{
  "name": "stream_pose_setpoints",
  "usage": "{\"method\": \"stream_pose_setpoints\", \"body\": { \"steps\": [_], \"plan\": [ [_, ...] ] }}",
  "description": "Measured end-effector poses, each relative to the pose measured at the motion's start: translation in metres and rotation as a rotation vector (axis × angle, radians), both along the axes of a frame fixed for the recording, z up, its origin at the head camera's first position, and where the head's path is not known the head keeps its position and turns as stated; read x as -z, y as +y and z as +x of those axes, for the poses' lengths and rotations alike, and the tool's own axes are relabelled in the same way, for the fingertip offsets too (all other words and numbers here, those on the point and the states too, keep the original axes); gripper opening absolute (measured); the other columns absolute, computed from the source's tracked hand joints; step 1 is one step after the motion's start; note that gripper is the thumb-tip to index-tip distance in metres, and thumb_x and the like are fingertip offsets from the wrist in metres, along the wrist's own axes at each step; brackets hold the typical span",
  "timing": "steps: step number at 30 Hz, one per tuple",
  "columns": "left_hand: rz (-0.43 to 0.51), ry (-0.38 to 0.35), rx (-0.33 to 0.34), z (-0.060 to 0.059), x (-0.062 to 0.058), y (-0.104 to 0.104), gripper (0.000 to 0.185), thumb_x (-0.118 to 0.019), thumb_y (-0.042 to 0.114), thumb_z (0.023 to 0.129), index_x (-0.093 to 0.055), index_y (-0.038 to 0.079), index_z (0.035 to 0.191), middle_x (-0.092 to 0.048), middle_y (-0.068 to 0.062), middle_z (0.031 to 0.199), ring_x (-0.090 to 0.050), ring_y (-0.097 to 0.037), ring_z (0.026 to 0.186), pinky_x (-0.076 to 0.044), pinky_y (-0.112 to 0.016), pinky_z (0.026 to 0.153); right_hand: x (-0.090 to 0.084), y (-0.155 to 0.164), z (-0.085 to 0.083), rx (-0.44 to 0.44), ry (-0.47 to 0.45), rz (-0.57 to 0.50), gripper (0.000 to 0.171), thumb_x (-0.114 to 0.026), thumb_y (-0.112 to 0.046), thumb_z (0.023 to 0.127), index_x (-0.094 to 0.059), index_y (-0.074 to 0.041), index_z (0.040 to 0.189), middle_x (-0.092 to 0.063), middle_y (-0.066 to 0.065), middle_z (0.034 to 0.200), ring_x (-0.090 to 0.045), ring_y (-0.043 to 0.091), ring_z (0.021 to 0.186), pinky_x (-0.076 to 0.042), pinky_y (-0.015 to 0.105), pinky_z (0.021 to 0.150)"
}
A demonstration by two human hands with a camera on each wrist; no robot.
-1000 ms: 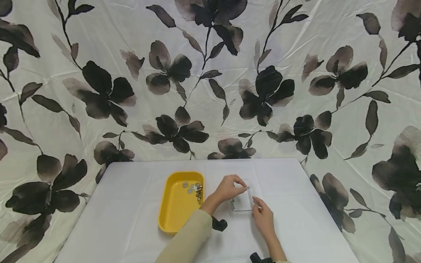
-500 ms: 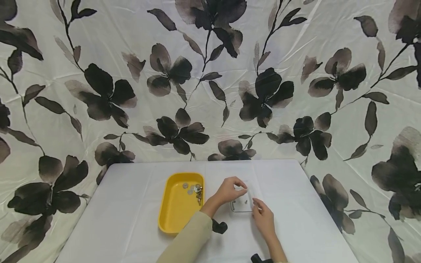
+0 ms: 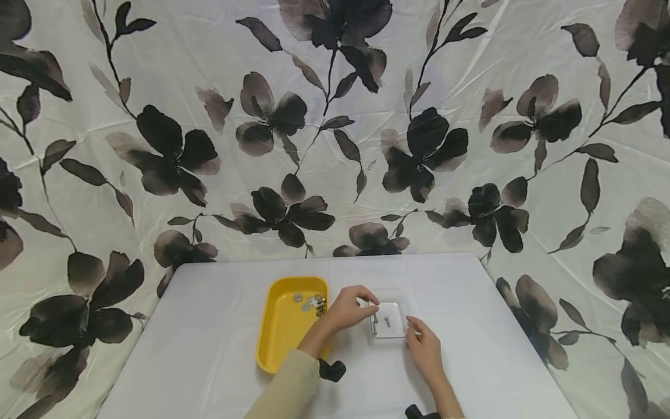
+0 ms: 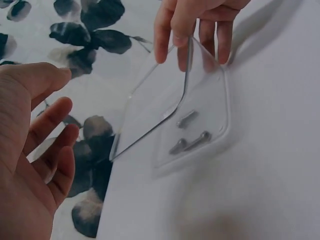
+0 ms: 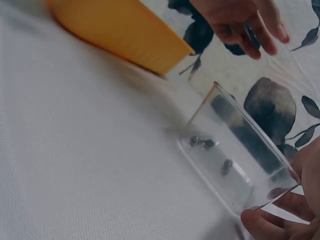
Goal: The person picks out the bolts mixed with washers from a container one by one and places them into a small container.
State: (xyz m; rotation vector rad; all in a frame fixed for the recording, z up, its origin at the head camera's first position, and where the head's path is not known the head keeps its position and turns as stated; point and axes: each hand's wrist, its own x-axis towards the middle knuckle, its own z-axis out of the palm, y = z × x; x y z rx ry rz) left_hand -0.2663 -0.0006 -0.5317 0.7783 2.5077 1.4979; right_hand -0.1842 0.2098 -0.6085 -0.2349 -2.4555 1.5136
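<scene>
A small clear plastic box (image 3: pixel 388 327) lies on the white table beside a yellow tray (image 3: pixel 280 334). A few short screws (image 4: pixel 190 140) lie in the box bottom, also visible in the right wrist view as screws (image 5: pixel 207 145). My right hand (image 3: pixel 419 340) pinches the box's hinged clear lid (image 4: pixel 155 107) at its edge and holds it raised. My left hand (image 3: pixel 358 304) hovers just left of the box with its fingers relaxed and nothing in them; the left wrist view shows this left hand (image 4: pixel 42 135) empty.
The tray's far end (image 3: pixel 313 302) holds coins and a bunch of keys. The table's far edge (image 3: pixel 335 259) meets a floral cloth backdrop. White tablecloth spreads right of the box (image 3: pixel 481 337) and left of the tray (image 3: pixel 209 331).
A second ago my left hand pinched a screw above the box. That screw now lies inside it, and the empty left hand has drawn back left toward the tray. The right hand still holds the lid.
</scene>
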Motion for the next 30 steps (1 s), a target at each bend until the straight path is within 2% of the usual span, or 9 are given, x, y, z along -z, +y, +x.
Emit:
{"method": "stream_pose_setpoints", "body": {
  "steps": [8, 12, 17, 21, 23, 26, 28, 30],
  "plan": [
    [-0.054, -0.008, -0.003, 0.013, -0.011, -0.031, 0.007, -0.072, 0.023, 0.089, -0.074, 0.018, 0.094, -0.064, 0.013, 0.095, -0.058, -0.021, 0.102, -0.050, -0.037, 0.086, 0.003, 0.006, 0.001, 0.047, -0.026, 0.018, 0.030, -0.052, -0.008, 0.098, -0.062, -0.004, 0.125, -0.060, 0.025, 0.124, -0.066, 0.037, 0.100, -0.056, 0.028, 0.068],
    [-0.063, -0.005, -0.027, 0.021, -0.014, -0.057, 0.007, -0.071, 0.022, 0.089, -0.073, 0.019, 0.095, -0.064, 0.012, 0.096, -0.058, -0.021, 0.099, -0.050, -0.037, 0.085, 0.001, 0.006, 0.000, 0.017, -0.035, -0.025, 0.031, -0.051, -0.009, 0.099, -0.060, -0.003, 0.128, -0.057, 0.026, 0.127, -0.065, 0.037, 0.102, -0.056, 0.028, 0.070],
    [-0.057, -0.010, -0.064, 0.033, -0.007, -0.095, 0.004, -0.071, 0.021, 0.089, -0.073, 0.021, 0.093, -0.063, 0.010, 0.094, -0.059, -0.026, 0.094, -0.050, -0.037, 0.079, -0.001, 0.005, 0.005, 0.036, -0.072, -0.023, 0.031, -0.052, -0.011, 0.099, -0.060, -0.004, 0.128, -0.055, 0.026, 0.131, -0.066, 0.035, 0.101, -0.056, 0.027, 0.069],
    [-0.056, -0.036, -0.122, 0.042, 0.003, -0.121, 0.005, -0.071, 0.021, 0.089, -0.073, 0.018, 0.092, -0.066, 0.007, 0.098, -0.059, -0.028, 0.102, -0.048, -0.037, 0.078, -0.002, 0.002, 0.014, 0.064, -0.081, -0.001, 0.031, -0.054, -0.013, 0.099, -0.060, -0.003, 0.127, -0.056, 0.026, 0.129, -0.066, 0.036, 0.100, -0.056, 0.027, 0.068],
    [-0.057, -0.057, -0.147, 0.044, 0.007, -0.131, 0.006, -0.071, 0.021, 0.089, -0.073, 0.017, 0.093, -0.067, 0.003, 0.106, -0.056, -0.033, 0.115, -0.048, -0.038, 0.078, -0.005, -0.001, 0.018, 0.090, -0.058, 0.035, 0.031, -0.055, -0.013, 0.098, -0.061, -0.002, 0.126, -0.058, 0.025, 0.127, -0.066, 0.036, 0.100, -0.057, 0.031, 0.068],
    [-0.056, -0.080, -0.182, 0.041, 0.009, -0.143, 0.006, -0.070, 0.020, 0.090, -0.073, 0.018, 0.094, -0.065, -0.003, 0.117, -0.047, -0.035, 0.127, -0.048, -0.040, 0.081, -0.013, -0.005, 0.019, 0.128, 0.022, 0.124, 0.030, -0.058, -0.010, 0.096, -0.061, 0.000, 0.124, -0.059, 0.024, 0.125, -0.065, 0.040, 0.099, -0.057, 0.038, 0.070],
    [-0.058, -0.079, -0.205, 0.035, 0.007, -0.148, 0.006, -0.070, 0.023, 0.091, -0.072, 0.020, 0.095, -0.064, -0.003, 0.120, -0.046, -0.035, 0.128, -0.049, -0.041, 0.084, -0.021, -0.009, 0.015, 0.146, 0.095, 0.183, 0.030, -0.060, -0.007, 0.094, -0.062, 0.000, 0.123, -0.059, 0.024, 0.125, -0.064, 0.042, 0.100, -0.057, 0.043, 0.072],
    [-0.063, -0.072, -0.221, 0.027, 0.005, -0.151, 0.007, -0.069, 0.025, 0.091, -0.072, 0.021, 0.096, -0.063, -0.002, 0.119, -0.051, -0.031, 0.121, -0.048, -0.044, 0.087, -0.029, -0.014, 0.009, 0.161, 0.157, 0.219, 0.030, -0.062, -0.005, 0.092, -0.062, 0.001, 0.121, -0.060, 0.024, 0.124, -0.063, 0.043, 0.102, -0.056, 0.045, 0.073]
  ]
}}
